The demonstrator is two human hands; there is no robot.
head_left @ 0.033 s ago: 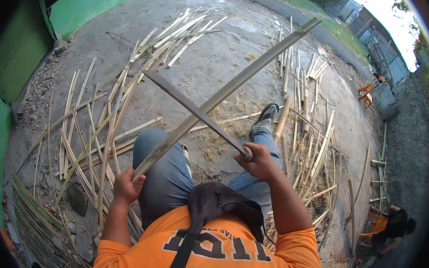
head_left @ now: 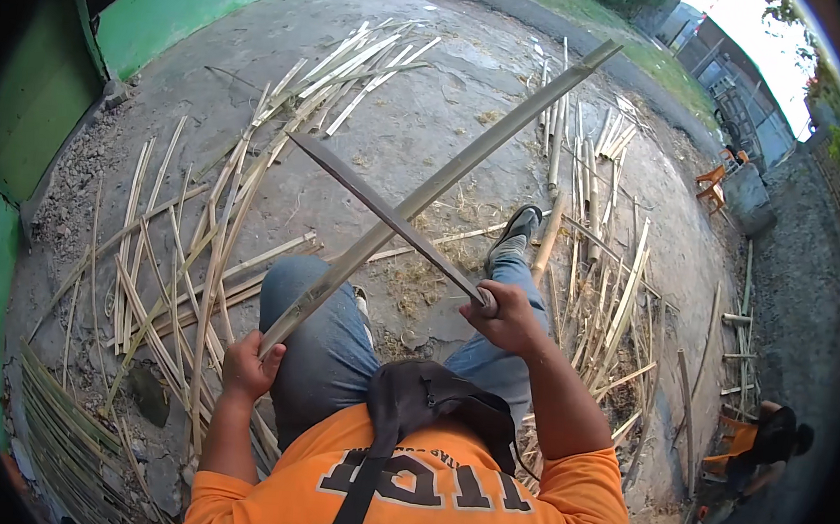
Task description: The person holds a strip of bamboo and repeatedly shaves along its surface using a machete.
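Note:
A long split bamboo strip (head_left: 491, 148) slants up and away to the right, its near end in the closed grip of my left hand (head_left: 250, 367). My right hand (head_left: 504, 317) is wrapped round the short handle of a machete (head_left: 384, 213). The dark blade points up to the left and crosses over the bamboo near the middle; whether its edge presses into the strip I cannot tell. Both are held above my lap and bent knees, the bamboo passing over my left thigh (head_left: 312, 342).
Loose bamboo strips (head_left: 217, 238) lie on the concrete to my left, with a bundle of thin greenish ones (head_left: 67, 432) nearer. More pieces (head_left: 621, 305) are scattered on the right beside a thicker bamboo pole (head_left: 548, 237). A person in black (head_left: 772, 447) sits at the far right.
The machete blade's tip has shifted very slightly right along with the bamboo's far end moving a little down-left. My grips stay the same.

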